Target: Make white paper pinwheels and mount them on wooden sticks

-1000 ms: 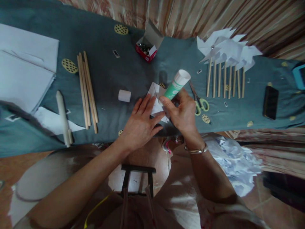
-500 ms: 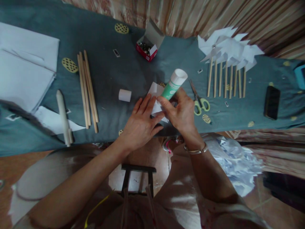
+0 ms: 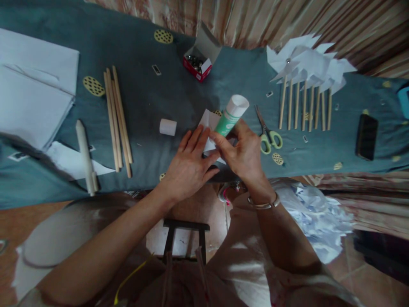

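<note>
My right hand (image 3: pixel 244 149) is closed around a green and white glue stick (image 3: pixel 230 115), tilted with its far end up and its lower end over a folded piece of white paper (image 3: pixel 207 119). Lying flat with fingers stretched out, my left hand (image 3: pixel 193 164) presses on the paper's left part. Both hands hide much of the paper. A white glue stick cap (image 3: pixel 168 127) lies on its side to the left. Just right of my right hand are scissors with green handles (image 3: pixel 270 138).
Wooden sticks (image 3: pixel 117 123), a utility knife (image 3: pixel 85 157) and white paper sheets (image 3: pixel 32 85) lie left. A red box of metal pins (image 3: pixel 198 66) stands open at the back. Several paper pinwheels (image 3: pixel 309 64) and a phone (image 3: pixel 367 136) lie right. A bag of paper pieces (image 3: pixel 316 217) hangs below.
The glue stick has shifted slightly left and tilted a little, its upper end lower. My left hand stays in place on the paper.
</note>
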Demonstrator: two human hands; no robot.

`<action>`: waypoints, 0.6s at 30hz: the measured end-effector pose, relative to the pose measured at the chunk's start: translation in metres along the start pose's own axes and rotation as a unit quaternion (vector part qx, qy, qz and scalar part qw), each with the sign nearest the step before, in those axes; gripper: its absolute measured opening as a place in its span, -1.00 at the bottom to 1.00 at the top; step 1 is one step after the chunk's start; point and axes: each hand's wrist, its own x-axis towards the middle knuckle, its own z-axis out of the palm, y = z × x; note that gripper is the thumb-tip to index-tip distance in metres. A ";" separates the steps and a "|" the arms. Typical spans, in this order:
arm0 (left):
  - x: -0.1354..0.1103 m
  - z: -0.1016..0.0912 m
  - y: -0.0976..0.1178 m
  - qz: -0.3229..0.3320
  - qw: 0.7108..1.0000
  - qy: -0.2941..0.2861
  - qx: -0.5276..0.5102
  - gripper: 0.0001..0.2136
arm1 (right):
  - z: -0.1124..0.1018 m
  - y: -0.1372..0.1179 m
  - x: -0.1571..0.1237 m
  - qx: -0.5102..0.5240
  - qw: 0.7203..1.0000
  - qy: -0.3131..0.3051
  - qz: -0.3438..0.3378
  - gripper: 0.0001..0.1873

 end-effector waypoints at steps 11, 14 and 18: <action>0.000 0.000 0.000 -0.005 1.000 -0.006 0.001 -0.66 | -0.001 0.004 -0.006 -0.009 1.000 0.003 -0.009 -0.67; -0.001 0.000 -0.001 -0.004 1.000 -0.008 0.002 -0.67 | -0.002 0.005 -0.008 -0.005 1.000 -0.006 -0.010 -0.65; -0.001 0.000 -0.001 0.000 1.000 -0.005 0.000 -0.64 | -0.004 0.006 -0.009 -0.009 1.000 -0.003 -0.004 -0.63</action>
